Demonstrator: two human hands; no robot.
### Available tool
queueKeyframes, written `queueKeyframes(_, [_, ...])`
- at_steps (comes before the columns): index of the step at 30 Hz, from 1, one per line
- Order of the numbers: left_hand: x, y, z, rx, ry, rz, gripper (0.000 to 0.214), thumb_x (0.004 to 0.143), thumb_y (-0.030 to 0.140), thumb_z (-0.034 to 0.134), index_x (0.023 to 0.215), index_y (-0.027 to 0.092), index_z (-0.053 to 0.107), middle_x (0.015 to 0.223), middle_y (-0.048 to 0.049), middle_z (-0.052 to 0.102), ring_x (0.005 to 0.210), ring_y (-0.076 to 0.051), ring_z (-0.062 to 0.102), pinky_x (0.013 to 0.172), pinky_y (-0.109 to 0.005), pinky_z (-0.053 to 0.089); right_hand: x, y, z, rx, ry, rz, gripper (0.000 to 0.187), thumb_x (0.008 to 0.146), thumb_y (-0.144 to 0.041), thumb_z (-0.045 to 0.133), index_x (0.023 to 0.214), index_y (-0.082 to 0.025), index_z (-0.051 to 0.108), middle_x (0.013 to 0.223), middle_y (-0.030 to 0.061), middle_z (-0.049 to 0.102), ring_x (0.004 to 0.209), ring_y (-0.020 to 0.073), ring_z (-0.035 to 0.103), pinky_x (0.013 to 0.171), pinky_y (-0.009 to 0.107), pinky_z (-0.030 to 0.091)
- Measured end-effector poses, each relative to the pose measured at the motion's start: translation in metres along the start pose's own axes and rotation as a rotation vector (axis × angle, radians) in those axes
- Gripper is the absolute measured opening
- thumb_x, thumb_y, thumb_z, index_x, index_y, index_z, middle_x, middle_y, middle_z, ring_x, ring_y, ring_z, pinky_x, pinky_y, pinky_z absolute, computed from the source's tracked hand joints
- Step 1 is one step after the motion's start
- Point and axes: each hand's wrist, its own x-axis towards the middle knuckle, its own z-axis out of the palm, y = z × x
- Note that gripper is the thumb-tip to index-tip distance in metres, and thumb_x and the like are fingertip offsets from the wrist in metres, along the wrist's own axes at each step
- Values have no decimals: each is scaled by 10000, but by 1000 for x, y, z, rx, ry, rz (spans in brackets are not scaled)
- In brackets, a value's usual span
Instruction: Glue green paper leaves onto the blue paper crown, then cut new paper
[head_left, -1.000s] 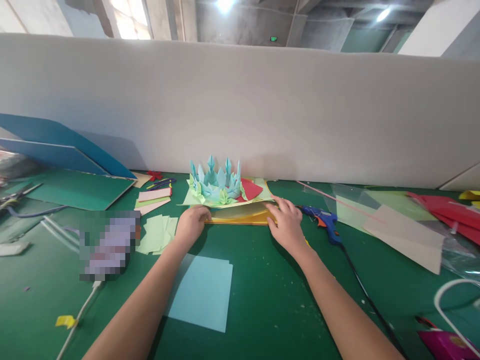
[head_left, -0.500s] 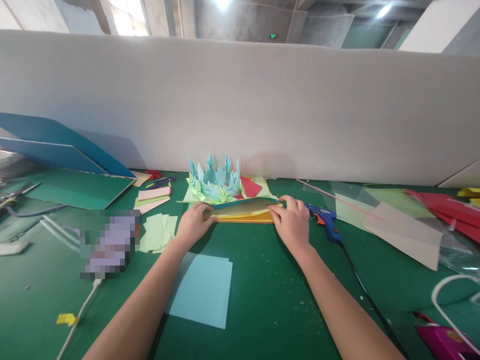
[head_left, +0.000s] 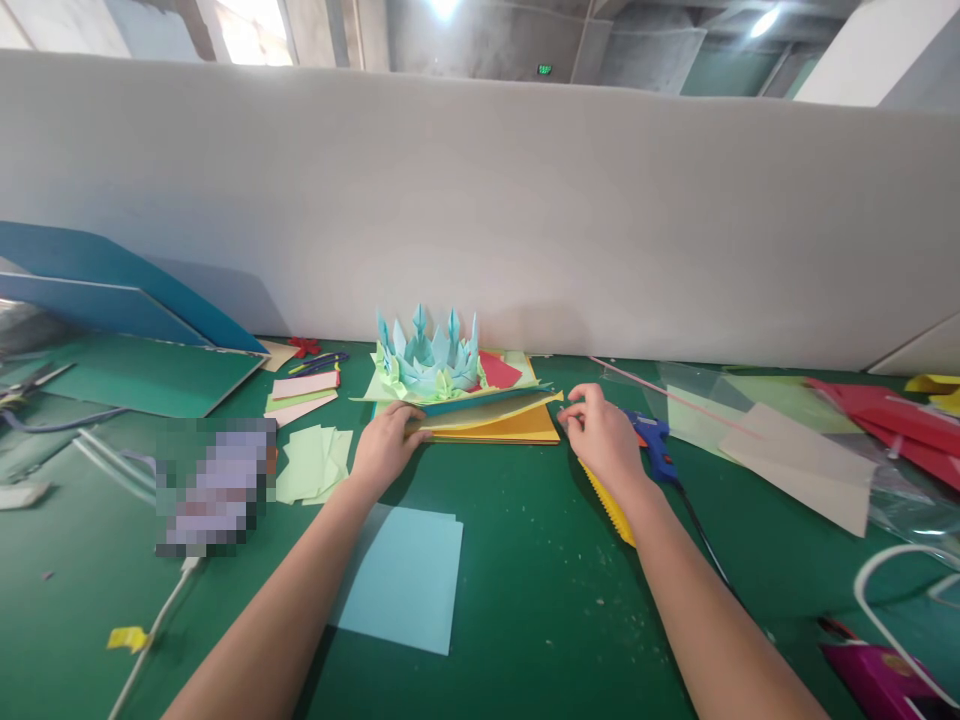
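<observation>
My left hand point(head_left: 388, 446) is closed on the left front edge of a stack of colored paper point(head_left: 495, 424), lifting its upper sheets, so the stack gapes at the front. To the right of the stack, my right hand point(head_left: 602, 432) has its fingers curled round a yellow zigzag-edged paper strip point(head_left: 609, 502); the strip hangs out below the palm and the grip itself is partly hidden. On top of the stack stands a light-blue folded-paper crown point(head_left: 429, 362) with pale-green pieces round its base. A red paper piece point(head_left: 498, 371) lies beside it.
Light-blue square sheets point(head_left: 409, 580) lie in front of the stack. Pale-green slips point(head_left: 313, 465) and a blurred-out device point(head_left: 223, 485) are on the left. A blue glue gun point(head_left: 657, 447) with a black cord lies right of my right hand. A grey partition point(head_left: 480, 200) rises behind.
My right hand has let go of the stack's right side and moved right; a yellow zigzag strip now shows under it. My left hand stays on the stack.
</observation>
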Motion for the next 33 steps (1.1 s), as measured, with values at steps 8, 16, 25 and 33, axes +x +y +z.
queueKeyframes(8, [1, 0, -3, -10, 27, -28, 182, 822, 163, 494, 854, 200, 670, 974, -51, 699, 898, -215, 639, 783, -294, 494, -3, -2, 5, -56, -74, -90, 162, 678, -105, 639, 785, -225, 615, 779, 32, 698, 781, 224, 593, 637, 292, 377])
queueKeyframes(16, [0, -2, -3, 13, 11, -12, 240, 818, 184, 456, 813, 217, 694, 962, -39, 713, 852, -201, 651, 728, -262, 494, -2, 1, 6, -69, -26, -59, 129, 765, -174, 555, 729, -227, 667, 667, 36, 684, 689, 209, 568, 591, 287, 341])
queueKeyframes(25, [-6, 6, -10, 85, -54, 84, 264, 815, 231, 446, 759, 222, 704, 939, -24, 722, 818, -188, 654, 670, -256, 476, -2, -4, 7, -54, 25, -76, 178, 816, -207, 533, 931, -217, 669, 983, 71, 719, 843, 253, 572, 692, 351, 383])
queueKeyframes(33, [-7, 8, -8, 57, 9, -7, 228, 844, 320, 457, 855, 244, 672, 868, -16, 736, 773, -198, 663, 640, -268, 476, -8, -16, 11, 27, -115, -201, 162, 794, -254, 625, 936, -273, 701, 1066, 24, 705, 856, 248, 590, 713, 380, 428])
